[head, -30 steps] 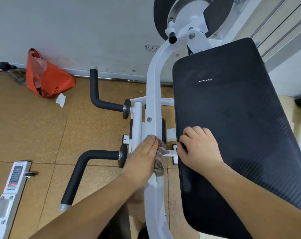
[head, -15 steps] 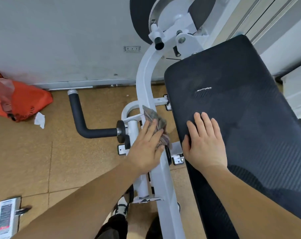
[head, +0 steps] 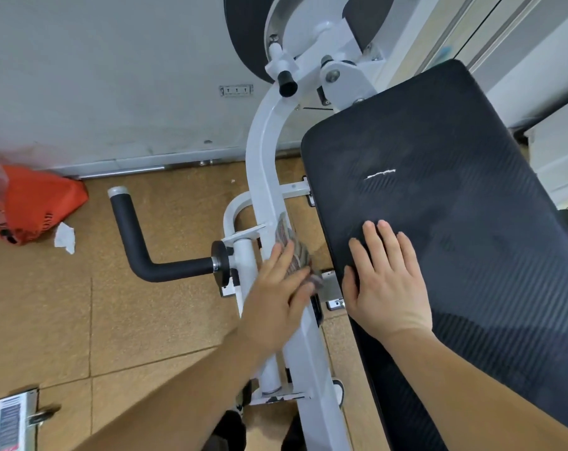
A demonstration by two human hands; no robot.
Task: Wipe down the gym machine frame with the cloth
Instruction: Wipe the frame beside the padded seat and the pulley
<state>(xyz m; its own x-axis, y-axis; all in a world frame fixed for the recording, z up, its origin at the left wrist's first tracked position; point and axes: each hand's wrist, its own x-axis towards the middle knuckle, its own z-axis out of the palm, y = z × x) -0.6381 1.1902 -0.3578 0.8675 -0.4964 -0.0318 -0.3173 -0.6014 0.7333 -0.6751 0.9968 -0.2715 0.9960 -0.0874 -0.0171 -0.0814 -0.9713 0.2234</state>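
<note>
Left hand's fingers [head: 286, 265] lie straight and close together, pressing a small patterned cloth [head: 285, 230] flat against the white frame [head: 263, 151] of a gym machine. The cloth sits under the fingertips and pokes out beyond them toward 12 o'clock, with a crumpled corner spilling off the beam's edge toward 4 o'clock. The left hand [head: 276, 297] reaches in from 7 o'clock.

At 3 o'clock of it, just beside the beam, the right hand [head: 387, 281] rests palm down on the black padded bench [head: 465, 190], fingers straight and slightly spread, holding nothing.

The cloth looks thin, soft and light, so it will likely bunch or slide on the smooth painted metal. A flat palm over its middle should steer it better than a pinch at the edge. The frame looks rigid and fixed.

At 9 o'clock a black foam handle [head: 139, 252] juts out over the tan floor [head: 146, 320]. An orange bag [head: 38, 203] lies at 10 o'clock by the wall.
</note>
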